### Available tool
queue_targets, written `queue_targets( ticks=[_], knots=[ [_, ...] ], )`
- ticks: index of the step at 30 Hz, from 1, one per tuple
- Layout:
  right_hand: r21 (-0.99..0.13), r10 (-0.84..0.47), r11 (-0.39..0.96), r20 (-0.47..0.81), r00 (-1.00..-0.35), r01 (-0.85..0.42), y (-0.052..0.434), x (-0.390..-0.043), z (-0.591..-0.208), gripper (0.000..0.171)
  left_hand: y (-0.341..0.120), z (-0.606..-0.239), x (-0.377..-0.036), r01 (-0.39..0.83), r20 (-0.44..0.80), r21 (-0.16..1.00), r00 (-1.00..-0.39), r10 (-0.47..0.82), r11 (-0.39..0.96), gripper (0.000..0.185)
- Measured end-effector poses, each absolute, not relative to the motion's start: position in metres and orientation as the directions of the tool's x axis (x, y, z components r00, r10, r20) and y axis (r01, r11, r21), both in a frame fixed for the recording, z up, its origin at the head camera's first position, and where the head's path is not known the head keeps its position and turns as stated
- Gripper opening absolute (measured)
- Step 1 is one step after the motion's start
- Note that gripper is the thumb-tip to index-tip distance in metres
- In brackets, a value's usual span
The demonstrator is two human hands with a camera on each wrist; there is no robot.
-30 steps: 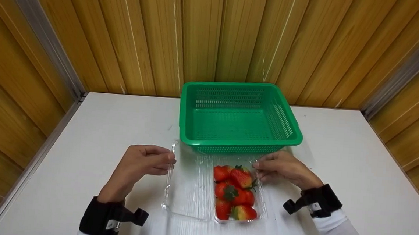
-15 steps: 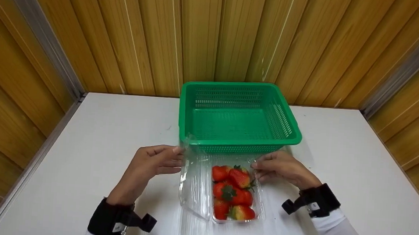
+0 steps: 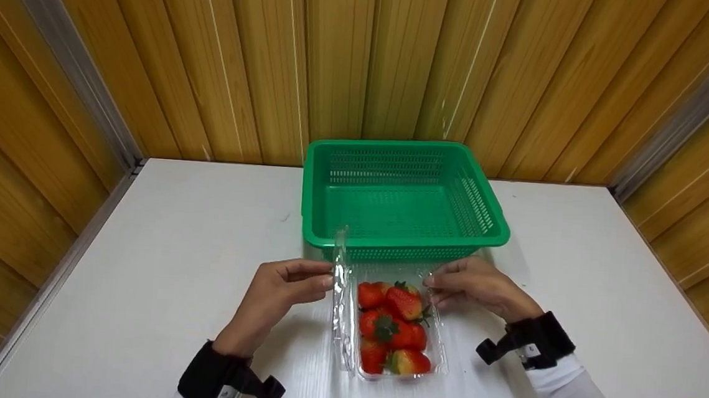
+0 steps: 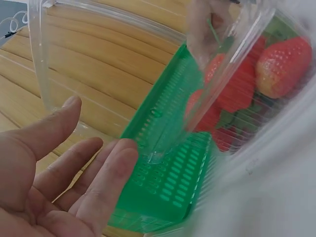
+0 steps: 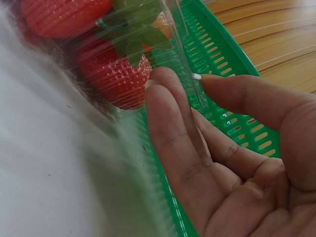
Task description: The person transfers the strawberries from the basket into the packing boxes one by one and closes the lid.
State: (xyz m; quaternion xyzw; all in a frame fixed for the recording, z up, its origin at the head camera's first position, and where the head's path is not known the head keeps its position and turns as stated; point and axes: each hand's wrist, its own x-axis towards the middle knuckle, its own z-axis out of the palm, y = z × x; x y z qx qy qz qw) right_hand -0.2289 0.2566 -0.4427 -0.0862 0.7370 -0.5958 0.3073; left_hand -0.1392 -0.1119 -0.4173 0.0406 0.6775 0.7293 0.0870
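A clear plastic clamshell box (image 3: 441, 355) full of red strawberries (image 3: 392, 329) stands in front of a green basket. Its hinged lid (image 3: 338, 323) is raised almost upright along the left side. My left hand (image 3: 288, 294) touches the lid's outer face with its fingertips; in the left wrist view, the thumb and fingers (image 4: 106, 182) are apart and fairly straight. On the far right corner of the box, my right hand (image 3: 479, 286) pinches the rim between thumb and fingers. The right wrist view shows the fingers (image 5: 170, 118) against the side wall near a strawberry (image 5: 116, 74).
The green perforated basket (image 3: 391, 211) sits right behind the box, close to the wood-patterned back wall (image 3: 402, 59). White tabletop (image 3: 190, 231) extends on both sides. Panelled walls with metal corner strips enclose the table left and right.
My left hand has moved to the right, swinging the lid from leaning outward to nearly upright. It went from gripping the lid's edge to touching its outer face. My right hand stays at the rim.
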Motion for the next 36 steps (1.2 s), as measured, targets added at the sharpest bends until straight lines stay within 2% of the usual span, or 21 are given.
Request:
queue_targets(
  ticks=[12, 26, 36],
  knots=[
    [-0.928, -0.496, 0.245, -0.368, -0.786, 0.280, 0.257, -0.229, -0.442, 0.031, -0.097, -0.436, -0.141, -0.130, -0.126, 0.991, -0.982, 0.139, -0.019, 0.042],
    [-0.927, -0.490, 0.265, -0.365, -0.792, 0.264, 0.255, -0.227, -0.442, 0.029, -0.090, -0.451, -0.143, -0.183, -0.161, 0.977, -0.970, 0.183, -0.113, 0.044],
    [-0.935, -0.520, 0.261, -0.347, -0.781, 0.242, 0.252, -0.224, -0.442, 0.028, -0.088, -0.451, -0.142, -0.184, -0.164, 0.979, -0.967, 0.194, -0.088, 0.041]
  ],
)
